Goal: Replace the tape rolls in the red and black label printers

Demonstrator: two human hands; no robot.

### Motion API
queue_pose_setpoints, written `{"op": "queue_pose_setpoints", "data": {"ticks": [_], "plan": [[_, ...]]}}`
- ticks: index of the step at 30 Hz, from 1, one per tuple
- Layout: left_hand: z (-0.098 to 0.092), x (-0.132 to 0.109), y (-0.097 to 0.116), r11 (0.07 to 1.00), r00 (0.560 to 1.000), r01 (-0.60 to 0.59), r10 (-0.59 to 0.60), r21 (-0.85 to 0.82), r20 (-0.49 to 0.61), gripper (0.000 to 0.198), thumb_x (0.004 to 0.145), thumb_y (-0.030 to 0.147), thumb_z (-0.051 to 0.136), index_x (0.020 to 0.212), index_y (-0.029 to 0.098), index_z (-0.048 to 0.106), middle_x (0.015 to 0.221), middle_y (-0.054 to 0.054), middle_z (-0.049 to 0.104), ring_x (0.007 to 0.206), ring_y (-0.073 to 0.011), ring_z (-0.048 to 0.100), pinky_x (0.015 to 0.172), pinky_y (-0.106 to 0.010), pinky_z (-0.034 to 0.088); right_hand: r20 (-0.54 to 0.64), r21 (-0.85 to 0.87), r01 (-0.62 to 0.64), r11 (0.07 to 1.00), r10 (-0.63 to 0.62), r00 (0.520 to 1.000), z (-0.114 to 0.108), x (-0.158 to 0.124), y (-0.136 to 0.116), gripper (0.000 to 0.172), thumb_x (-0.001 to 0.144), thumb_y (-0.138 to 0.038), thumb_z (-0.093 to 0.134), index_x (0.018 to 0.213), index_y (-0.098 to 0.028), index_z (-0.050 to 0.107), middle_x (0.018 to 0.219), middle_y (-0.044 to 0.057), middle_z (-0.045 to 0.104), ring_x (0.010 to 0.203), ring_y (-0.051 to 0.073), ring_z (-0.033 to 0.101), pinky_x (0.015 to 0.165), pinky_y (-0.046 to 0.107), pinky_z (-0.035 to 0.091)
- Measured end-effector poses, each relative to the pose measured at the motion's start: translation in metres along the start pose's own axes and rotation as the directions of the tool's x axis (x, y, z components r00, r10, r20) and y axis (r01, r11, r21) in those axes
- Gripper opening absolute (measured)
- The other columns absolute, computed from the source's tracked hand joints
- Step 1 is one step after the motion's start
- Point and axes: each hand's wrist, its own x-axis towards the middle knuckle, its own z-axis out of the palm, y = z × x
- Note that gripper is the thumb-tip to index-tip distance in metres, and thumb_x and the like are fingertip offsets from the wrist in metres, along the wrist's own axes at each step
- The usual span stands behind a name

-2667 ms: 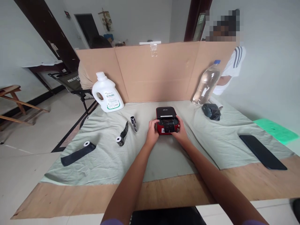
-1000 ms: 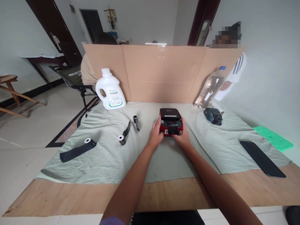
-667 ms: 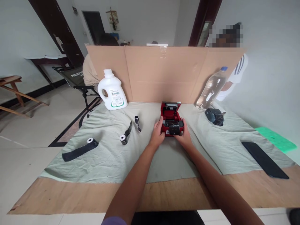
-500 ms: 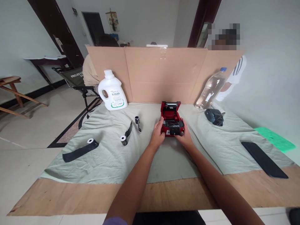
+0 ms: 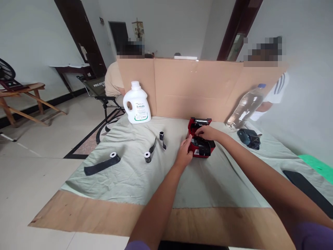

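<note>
A small red label printer (image 5: 199,152) sits on the cloth with its lid (image 5: 200,122) raised. My left hand (image 5: 184,152) grips its left side, thumb along the upper edge. Over the front of the printer hangs a black label strip (image 5: 205,148). My right hand (image 5: 206,132) reaches across the right side into the opened printer, its fingers curled down inside; what they hold, if anything, is hidden. To the left lie black label rolls with white cores: a short one (image 5: 161,135), one with a curled tail (image 5: 147,157) and one with a long strip unrolled (image 5: 113,158).
A white detergent jug (image 5: 139,106) and a clear bottle (image 5: 247,106) stand before a cardboard screen (image 5: 192,86). At right are a dark printer (image 5: 246,135) with a black strip and a black flat slab (image 5: 307,189). Two people sit beyond the screen.
My right hand has left the printer's right side and moved up into its opening. My left hand still holds the left side. The whole view has shifted, with things appearing further right.
</note>
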Motion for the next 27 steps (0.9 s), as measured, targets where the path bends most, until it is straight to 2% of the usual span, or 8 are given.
{"op": "queue_pose_setpoints", "data": {"ticks": [4, 8, 12, 15, 18, 21, 23, 27], "plan": [[0.0, 0.0, 0.001, 1.0, 1.0, 0.006, -0.006, 0.007, -0.004, 0.091, 0.072, 0.001, 0.046, 0.159, 0.021, 0.033, 0.157, -0.006, 0.044, 0.147, -0.0224, 0.037, 0.125, -0.038, 0.029, 0.228, -0.178, -0.067, 0.982, 0.108, 0.968, 0.007, 0.022, -0.01, 0.028, 0.066, -0.003, 0.062, 0.084, -0.017, 0.078, 0.079, 0.007, 0.076, 0.077, 0.022, 0.069, 0.073, 0.031, 0.051], [-0.001, 0.001, 0.004, 1.0, 1.0, -0.015, 0.015, 0.023, -0.011, 0.09, 0.072, 0.001, 0.047, 0.158, 0.022, 0.035, 0.157, -0.005, 0.045, 0.146, -0.0219, 0.037, 0.124, -0.038, 0.031, 0.274, -0.176, -0.068, 0.982, 0.115, 0.955, 0.009, 0.026, -0.008, 0.026, 0.062, -0.003, 0.067, 0.082, -0.015, 0.077, 0.076, 0.007, 0.073, 0.071, 0.023, 0.066, 0.067, 0.033, 0.05], [-0.003, 0.001, 0.007, 0.999, 0.999, -0.04, 0.04, 0.033, -0.012, 0.091, 0.071, 0.0, 0.046, 0.158, 0.022, 0.034, 0.157, -0.003, 0.046, 0.145, -0.0218, 0.038, 0.124, -0.038, 0.031, 0.151, -0.08, -0.032, 0.996, 0.044, 0.988, -0.001, 0.019, 0.001, 0.023, 0.06, -0.009, 0.072, 0.082, -0.016, 0.074, 0.08, 0.008, 0.071, 0.078, 0.028, 0.065, 0.073, 0.039, 0.052], [-0.003, 0.002, 0.007, 0.999, 0.999, -0.037, 0.037, 0.028, -0.005, 0.093, 0.07, 0.001, 0.048, 0.159, 0.024, 0.033, 0.16, -0.001, 0.042, 0.144, -0.0227, 0.039, 0.124, -0.038, 0.033, 0.068, 0.068, 0.059, 0.996, -0.064, 0.996, -0.017, 0.002, 0.007, 0.016, 0.068, -0.025, 0.072, 0.083, -0.018, 0.071, 0.083, 0.006, 0.069, 0.082, 0.027, 0.064, 0.077, 0.04, 0.051], [-0.002, 0.002, 0.005, 1.0, 1.0, -0.024, 0.024, 0.014, -0.005, 0.092, 0.07, 0.001, 0.048, 0.158, 0.024, 0.034, 0.159, -0.002, 0.044, 0.144, -0.0242, 0.04, 0.122, -0.041, 0.035, -0.071, 0.245, 0.116, 0.962, -0.101, 0.992, -0.034, -0.018, -0.002, 0.028, 0.074, -0.044, 0.072, 0.088, -0.02, 0.068, 0.081, 0.004, 0.065, 0.078, 0.022, 0.061, 0.072, 0.037, 0.05], [-0.004, 0.002, 0.006, 1.0, 1.0, -0.026, 0.026, 0.009, -0.005, 0.088, 0.072, 0.001, 0.049, 0.157, 0.022, 0.038, 0.155, -0.004, 0.048, 0.144, -0.026, 0.039, 0.122, -0.043, 0.035, -0.248, 0.47, 0.187, 0.863, -0.074, 0.966, -0.04, -0.026, -0.038, 0.047, 0.075, -0.051, 0.074, 0.112, -0.023, 0.066, 0.083, 0.002, 0.064, 0.073, 0.018, 0.059, 0.067, 0.033, 0.05], [-0.005, 0.001, 0.008, 1.0, 1.0, -0.017, 0.017, 0.001, 0.007, 0.09, 0.071, 0.001, 0.049, 0.157, 0.023, 0.036, 0.158, -0.004, 0.045, 0.145, -0.0259, 0.038, 0.123, -0.042, 0.033, -0.286, 0.575, 0.271, 0.772, -0.121, 0.95, -0.034, -0.02, -0.075, 0.058, 0.079, -0.046, 0.073, 0.132, -0.028, 0.057, 0.084, 0.0, 0.062, 0.07, 0.016, 0.057, 0.065, 0.031, 0.049], [-0.006, 0.004, 0.016, 0.999, 0.999, 0.047, -0.046, -0.015, 0.011, 0.087, 0.072, 0.003, 0.052, 0.155, 0.025, 0.04, 0.154, -0.004, 0.048, 0.145, -0.0272, 0.039, 0.122, -0.042, 0.035, -0.289, 0.613, 0.471, 0.635, -0.374, 0.881, 0.002, 0.011, -0.161, 0.042, 0.083, -0.034, 0.068, 0.123, -0.025, 0.057, 0.096, 0.001, 0.064, 0.077, 0.015, 0.06, 0.068, 0.029, 0.048]]}}
